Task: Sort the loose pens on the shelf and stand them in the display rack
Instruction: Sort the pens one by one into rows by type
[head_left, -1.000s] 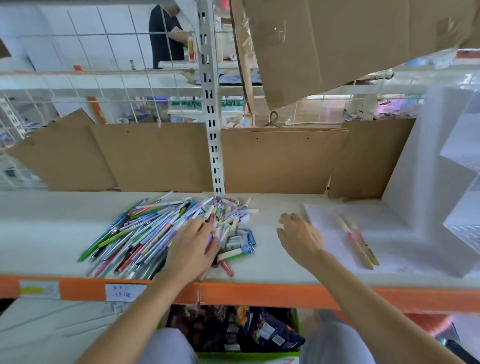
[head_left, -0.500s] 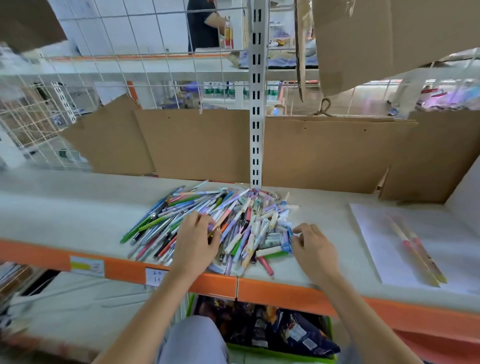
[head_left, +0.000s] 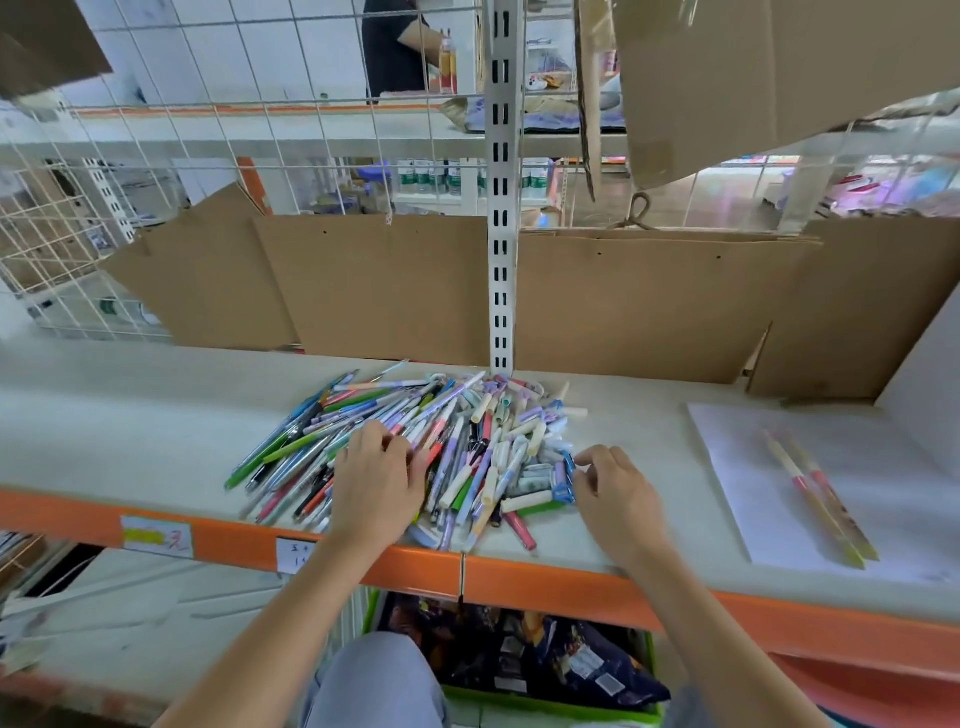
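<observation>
Sorting is only starting: the left hand (head_left: 376, 486) rests on the pen pile (head_left: 415, 452), fingers curled among pens, grip unclear. The right hand (head_left: 615, 493), loosely curled and holding nothing, touches the pile's right edge. Next, one pen must be pinched free; no rack shows.

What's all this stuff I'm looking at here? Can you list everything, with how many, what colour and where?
pen pile: one heap, too many to count, mixed colours, middle of the shelf
shelf: one, pale top with orange front edge
two pens: pink and yellow, side by side on the white sheet
white sheet: one, right end of the shelf
cardboard panels: several, brown, upright along the back
slotted post: one, white, behind the pile
wire grid: white, behind the cardboard
green bin: one, holds dark packets, below the shelf
left hand: rests on the pile
right hand: fingers curled at the pile's right edge
</observation>
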